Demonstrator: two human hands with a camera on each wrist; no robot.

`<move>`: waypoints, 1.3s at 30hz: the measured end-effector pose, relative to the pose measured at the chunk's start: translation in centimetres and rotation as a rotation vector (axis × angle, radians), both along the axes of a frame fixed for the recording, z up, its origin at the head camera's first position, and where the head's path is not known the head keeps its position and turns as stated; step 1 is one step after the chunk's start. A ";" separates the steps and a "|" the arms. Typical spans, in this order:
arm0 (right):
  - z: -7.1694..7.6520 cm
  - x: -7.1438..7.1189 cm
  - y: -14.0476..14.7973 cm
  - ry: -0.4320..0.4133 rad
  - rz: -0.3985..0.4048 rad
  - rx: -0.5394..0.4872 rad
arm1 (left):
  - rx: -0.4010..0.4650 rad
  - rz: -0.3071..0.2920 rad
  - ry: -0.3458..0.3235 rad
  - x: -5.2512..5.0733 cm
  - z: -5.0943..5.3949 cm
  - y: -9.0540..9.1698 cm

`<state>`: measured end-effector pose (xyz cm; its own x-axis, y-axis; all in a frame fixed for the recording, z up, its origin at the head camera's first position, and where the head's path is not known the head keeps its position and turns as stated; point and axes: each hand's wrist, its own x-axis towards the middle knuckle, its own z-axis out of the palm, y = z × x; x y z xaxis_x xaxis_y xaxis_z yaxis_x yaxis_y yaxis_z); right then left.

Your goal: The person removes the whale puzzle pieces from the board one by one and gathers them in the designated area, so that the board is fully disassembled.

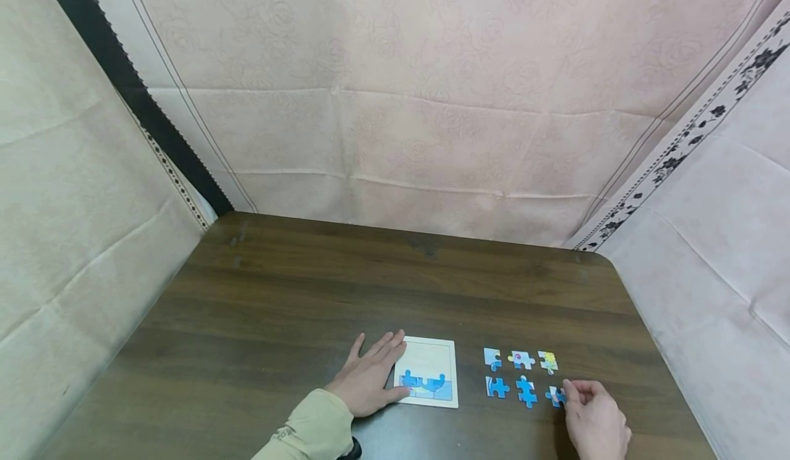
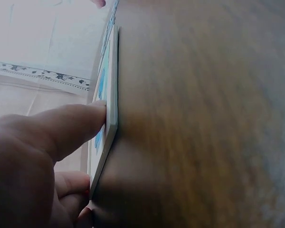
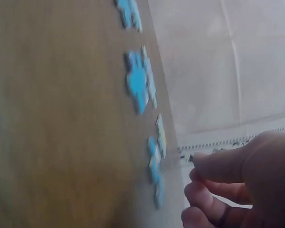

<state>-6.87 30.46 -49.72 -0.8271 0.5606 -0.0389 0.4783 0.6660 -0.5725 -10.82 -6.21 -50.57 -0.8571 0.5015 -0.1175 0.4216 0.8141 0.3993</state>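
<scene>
A white-framed puzzle board lies on the table, with blue pieces in its lower part. My left hand is spread along the board's left side; its thumb rests on the board's face, and the fingertips touch the upper left edge. My right hand hovers beside a blue-and-white jigsaw piece at the lower right of the loose ones. In the right wrist view its thumb and index fingertips meet, the other fingers are curled, and that piece lies on the table apart from them.
Several loose jigsaw pieces lie in two rows right of the board, among them a yellow-patterned piece and a blue piece. The brown wooden table is bordered by pale cloth at the back and sides.
</scene>
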 end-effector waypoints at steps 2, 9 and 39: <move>0.3 -0.1 -0.7 0.034 0.009 0.013 | 0.003 -0.001 0.001 0.0 0.0 0.0; 1.1 -0.9 -4.4 0.143 0.104 0.035 | -0.010 0.001 -0.004 0.0 -0.2 0.1; 0.2 -1.8 -17.5 0.041 0.782 -0.143 | -0.043 -0.012 0.027 -0.1 -0.3 0.0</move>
